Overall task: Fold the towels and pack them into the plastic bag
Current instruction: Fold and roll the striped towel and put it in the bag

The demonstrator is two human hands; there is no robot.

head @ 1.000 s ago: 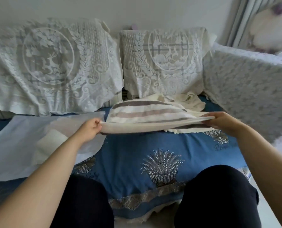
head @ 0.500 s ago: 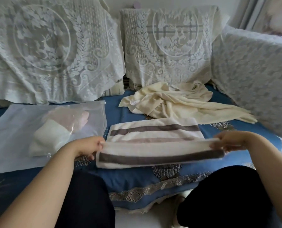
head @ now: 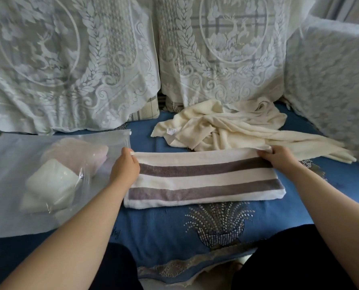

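Note:
A white towel with grey-brown stripes (head: pixel 203 181) lies folded flat on the blue sofa seat in front of me. My left hand (head: pixel 125 167) pinches its far left corner. At the far right corner my right hand (head: pixel 277 156) grips the towel's edge. A clear plastic bag (head: pixel 13 206) lies flat to the left, holding a folded white towel (head: pixel 53 183) and a pale pink one (head: pixel 80 155). A crumpled cream towel (head: pixel 226 126) sits behind the striped one, near the back cushions.
Lace-covered back cushions (head: pixel 69 59) line the rear and a lace-covered armrest (head: pixel 331 84) stands at the right. The blue seat cover (head: pixel 195 231) with a beaded pattern stretches toward my dark-clad knees (head: pixel 279 260) at the bottom.
The striped towel was held up in the air, then brought down and folded over away from me. It now lies flat, with both hands at its far corners.

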